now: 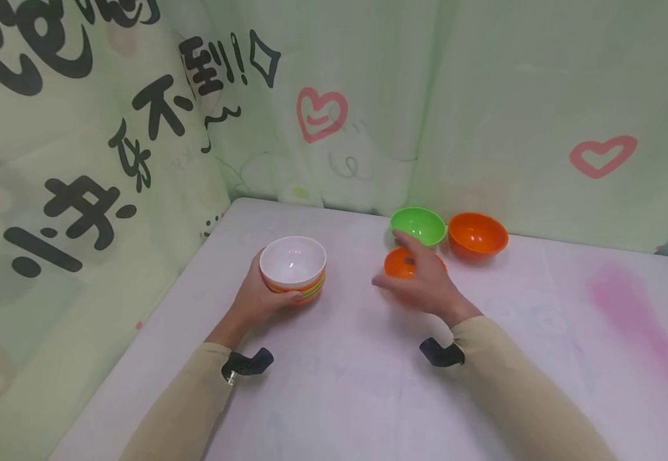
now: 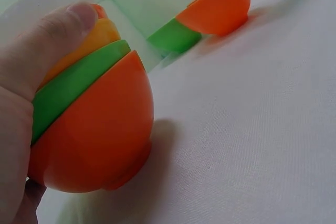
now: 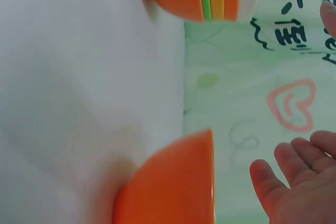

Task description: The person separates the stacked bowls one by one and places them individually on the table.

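White tops the stack of nested bowls [image 1: 318, 289] toward the left of the table [image 1: 334, 390], orange, yellow and green layers showing beneath. The left hand [image 1: 260, 296] curls its fingers and thumb around the stack. The right hand [image 1: 428, 282], fingers parted and holding nothing, hovers by the small orange bowl [image 1: 396, 264], near the green bowl [image 1: 417, 222]; the larger orange bowl [image 1: 478, 235] sits beside the green one.

My feed shows the table [image 1: 340, 378], green bowl [image 1: 417, 224] atop. Large orange bowl [image 1: 478, 235] right of it, small orange bowl [image 1: 395, 264] in front.
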Tool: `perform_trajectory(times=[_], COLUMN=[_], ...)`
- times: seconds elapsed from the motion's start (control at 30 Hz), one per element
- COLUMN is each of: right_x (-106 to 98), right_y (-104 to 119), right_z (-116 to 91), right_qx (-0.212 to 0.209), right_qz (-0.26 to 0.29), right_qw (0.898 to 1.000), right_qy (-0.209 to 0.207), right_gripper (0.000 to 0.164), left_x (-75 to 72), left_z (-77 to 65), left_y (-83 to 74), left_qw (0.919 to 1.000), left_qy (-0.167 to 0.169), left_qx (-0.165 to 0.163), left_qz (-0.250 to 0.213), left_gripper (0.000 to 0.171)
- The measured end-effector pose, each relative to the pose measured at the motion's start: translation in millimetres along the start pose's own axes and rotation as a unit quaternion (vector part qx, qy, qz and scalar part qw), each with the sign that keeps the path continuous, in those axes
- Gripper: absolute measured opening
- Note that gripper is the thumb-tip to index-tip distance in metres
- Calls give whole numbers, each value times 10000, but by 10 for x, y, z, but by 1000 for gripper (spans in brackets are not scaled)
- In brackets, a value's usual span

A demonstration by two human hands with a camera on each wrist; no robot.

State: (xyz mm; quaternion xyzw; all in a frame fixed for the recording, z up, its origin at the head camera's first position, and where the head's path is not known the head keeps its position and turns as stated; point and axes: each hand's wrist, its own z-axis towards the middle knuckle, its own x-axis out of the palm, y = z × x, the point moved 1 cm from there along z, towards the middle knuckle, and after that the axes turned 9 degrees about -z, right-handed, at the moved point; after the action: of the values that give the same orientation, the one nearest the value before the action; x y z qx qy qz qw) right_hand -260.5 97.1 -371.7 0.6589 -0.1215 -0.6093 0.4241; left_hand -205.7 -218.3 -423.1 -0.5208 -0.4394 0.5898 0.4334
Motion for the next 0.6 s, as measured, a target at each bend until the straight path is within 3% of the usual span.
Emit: perform_trajectory(times=[0.33,0.6], right_x=[292,545], right_y=[298,478], right_z=[127,238], right_qx=[-180,-197], right_qz=[499,447], right_qw=[9958,9921], right_qy=[744,1158], right_gripper=[93,98], left_x=[98,121], left_z=[-45,-84], left_y=[-44,-72], left_qw=[9997,9996], left_qy=[218,231], left_qx=[54,114], left_qz=[-97,-144], left_gripper=[111,108])
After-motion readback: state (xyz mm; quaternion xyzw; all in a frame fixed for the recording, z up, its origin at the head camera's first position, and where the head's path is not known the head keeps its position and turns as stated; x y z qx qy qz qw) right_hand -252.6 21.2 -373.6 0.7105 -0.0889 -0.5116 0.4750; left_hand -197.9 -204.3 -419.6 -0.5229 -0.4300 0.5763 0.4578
